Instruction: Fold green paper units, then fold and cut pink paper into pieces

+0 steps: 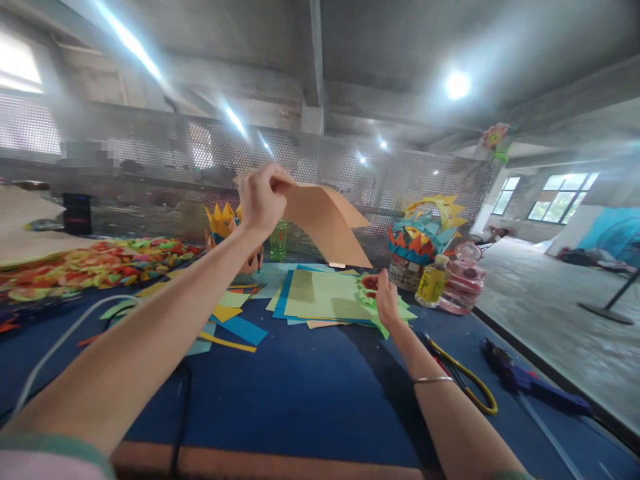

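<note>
Pinched at its edge by the left hand (261, 203), the orange sheet (323, 217) is held above the paper stack (320, 293), apparently to be kept off it, while whether the green cut paper (370, 307) is gripped by the half-curled right hand (388, 301) cannot be told.

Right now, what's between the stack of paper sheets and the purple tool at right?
Head view: from the paper stack, green cut paper at its right edge, the right hand and forearm, then the yellow-handled tool.
</note>
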A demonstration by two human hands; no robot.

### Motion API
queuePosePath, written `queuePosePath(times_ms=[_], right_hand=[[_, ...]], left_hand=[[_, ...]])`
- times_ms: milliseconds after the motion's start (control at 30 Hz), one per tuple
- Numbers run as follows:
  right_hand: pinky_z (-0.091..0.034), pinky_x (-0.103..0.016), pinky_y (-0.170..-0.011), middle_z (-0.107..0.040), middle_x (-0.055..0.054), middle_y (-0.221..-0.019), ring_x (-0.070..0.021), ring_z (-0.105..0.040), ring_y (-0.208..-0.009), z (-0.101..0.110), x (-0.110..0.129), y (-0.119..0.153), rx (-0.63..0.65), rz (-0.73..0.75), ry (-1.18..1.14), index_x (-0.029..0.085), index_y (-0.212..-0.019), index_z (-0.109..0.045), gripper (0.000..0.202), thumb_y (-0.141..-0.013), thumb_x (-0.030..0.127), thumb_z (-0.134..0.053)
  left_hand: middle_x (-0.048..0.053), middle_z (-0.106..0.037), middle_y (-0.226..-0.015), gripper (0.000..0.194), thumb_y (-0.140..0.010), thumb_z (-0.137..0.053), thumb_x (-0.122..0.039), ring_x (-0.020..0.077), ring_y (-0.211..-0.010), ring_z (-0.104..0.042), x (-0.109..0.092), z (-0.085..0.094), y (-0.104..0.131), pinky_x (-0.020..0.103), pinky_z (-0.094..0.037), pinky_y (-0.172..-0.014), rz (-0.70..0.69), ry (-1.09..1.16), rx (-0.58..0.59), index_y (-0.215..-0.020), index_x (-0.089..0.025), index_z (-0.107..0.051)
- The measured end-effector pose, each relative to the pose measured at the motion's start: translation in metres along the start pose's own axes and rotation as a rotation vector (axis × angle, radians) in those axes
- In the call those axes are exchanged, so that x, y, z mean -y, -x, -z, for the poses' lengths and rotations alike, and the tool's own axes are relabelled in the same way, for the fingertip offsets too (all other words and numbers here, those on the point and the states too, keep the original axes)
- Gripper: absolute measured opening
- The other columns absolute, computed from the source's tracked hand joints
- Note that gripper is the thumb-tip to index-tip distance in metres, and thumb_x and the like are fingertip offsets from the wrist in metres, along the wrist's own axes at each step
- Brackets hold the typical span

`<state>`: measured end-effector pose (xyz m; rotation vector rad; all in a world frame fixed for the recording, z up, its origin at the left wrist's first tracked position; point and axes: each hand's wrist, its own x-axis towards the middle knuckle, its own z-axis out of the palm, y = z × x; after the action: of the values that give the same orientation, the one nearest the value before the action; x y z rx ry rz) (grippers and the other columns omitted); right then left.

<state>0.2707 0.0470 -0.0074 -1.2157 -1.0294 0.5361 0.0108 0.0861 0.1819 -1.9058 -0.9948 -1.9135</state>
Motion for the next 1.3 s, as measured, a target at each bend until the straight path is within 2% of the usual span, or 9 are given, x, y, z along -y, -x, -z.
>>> queuePosePath(times_ms=[133, 367, 600, 767, 867, 967, 1033, 1167, 1300], right_hand=[[-0.048, -0.024, -0.051, -0.072, -0.014, -0.08, -0.0204, -0.067, -0.073, 0.001, 0.002, -0.001, -0.056, 0.024, -0.002, 0.015, -0.071, -0.064, 0.072, -0.081, 0.075, -0.025], [-0.047, -0.026, -0.052, -0.071, -0.011, -0.077, -0.0209, -0.065, -0.071, -0.006, -0.004, 0.0, -0.072, 0.079, 0.12, 0.017, -0.073, -0.064, 0.065, -0.084, 0.068, -0.027], [-0.048, -0.028, -0.062, -0.071, -0.009, -0.079, -0.0208, -0.066, -0.075, -0.017, -0.009, 0.009, 0.039, 0.183, 0.276, 0.016, -0.081, -0.065, 0.06, -0.089, 0.061, -0.026], [-0.048, -0.035, -0.075, -0.07, -0.01, -0.086, -0.0221, -0.065, -0.083, -0.021, 0.001, 0.021, 0.151, 0.292, 0.372, 0.016, -0.086, -0.064, 0.051, -0.093, 0.051, -0.028], [-0.045, -0.036, -0.089, -0.069, -0.008, -0.101, -0.0218, -0.062, -0.097, -0.032, 0.016, 0.043, 0.3, 0.404, 0.406, 0.018, -0.097, -0.065, 0.037, -0.087, 0.05, -0.047], [-0.04, -0.04, -0.1, -0.062, -0.011, -0.122, -0.0244, -0.054, -0.115, -0.049, 0.027, 0.071, 0.556, 0.621, 0.536, 0.018, -0.126, -0.053, 0.054, -0.082, 0.049, -0.06], [-0.04, -0.041, -0.1, -0.057, -0.014, -0.13, -0.0256, -0.051, -0.119, -0.059, 0.026, 0.083, 0.647, 0.69, 0.618, 0.015, -0.135, -0.046, 0.058, -0.084, 0.039, -0.06], [-0.042, -0.034, -0.098, -0.065, -0.013, -0.119, -0.0212, -0.057, -0.112, -0.065, 0.013, 0.083, 0.627, 0.588, 0.653, 0.015, -0.12, -0.06, 0.035, -0.09, 0.013, -0.042], [-0.047, -0.032, -0.08, -0.071, -0.009, -0.094, -0.0215, -0.065, -0.087, -0.058, 0.003, 0.071, 0.485, 0.43, 0.637, 0.017, -0.108, -0.064, 0.031, -0.093, 0.02, -0.037]], left_hand=[[0.0, -0.069, -0.079, 0.013, -0.081, -0.052, -0.018, 0.013, -0.073, -0.062, 0.003, 0.015, 0.051, 0.022, -0.044, -0.069, -0.035, 0.017, 0.154, -0.083, -0.017, -0.065], [-0.001, -0.071, -0.073, 0.024, -0.078, -0.045, -0.017, 0.0144, -0.063, -0.064, 0.038, 0.043, 0.143, 0.021, -0.043, -0.064, 0.001, -0.109, 0.676, -0.088, -0.021, -0.066], [-0.002, -0.069, -0.068, 0.04, -0.061, -0.042, -0.009, 0.0161, -0.061, -0.063, 0.074, 0.051, 0.171, 0.024, -0.046, -0.064, 0.179, -0.039, 0.847, -0.092, -0.021, -0.065], [0.0, -0.066, -0.069, 0.037, -0.055, -0.044, -0.016, 0.0171, -0.063, -0.065, 0.069, 0.058, 0.165, 0.027, -0.051, -0.064, 0.403, 0.192, 0.803, -0.088, -0.019, -0.062], [0.0, -0.065, -0.073, 0.041, -0.054, -0.046, -0.018, 0.019, -0.072, -0.067, 0.059, 0.058, 0.164, 0.032, -0.055, -0.07, 0.571, 0.386, 0.802, -0.092, -0.019, -0.06], [0.002, -0.065, -0.085, 0.047, -0.054, -0.049, -0.017, 0.0218, -0.088, -0.067, 0.049, 0.057, 0.168, 0.035, -0.057, -0.075, 0.633, 0.508, 0.839, -0.1, -0.02, -0.058], [0.003, -0.065, -0.091, 0.052, -0.055, -0.05, -0.015, 0.0228, -0.096, -0.066, 0.044, 0.056, 0.171, 0.034, -0.056, -0.076, 0.638, 0.573, 0.88, -0.106, -0.02, -0.056], [0.004, -0.064, -0.095, 0.063, -0.06, -0.053, -0.015, 0.0218, -0.089, -0.069, 0.042, 0.055, 0.173, 0.031, -0.055, -0.069, 0.698, 0.644, 0.853, -0.122, -0.022, -0.044], [0.004, -0.063, -0.095, 0.064, -0.061, -0.062, -0.014, 0.0198, -0.087, -0.067, 0.051, 0.053, 0.169, 0.031, -0.054, -0.072, 0.88, 0.453, 0.567, -0.12, -0.021, -0.04]])
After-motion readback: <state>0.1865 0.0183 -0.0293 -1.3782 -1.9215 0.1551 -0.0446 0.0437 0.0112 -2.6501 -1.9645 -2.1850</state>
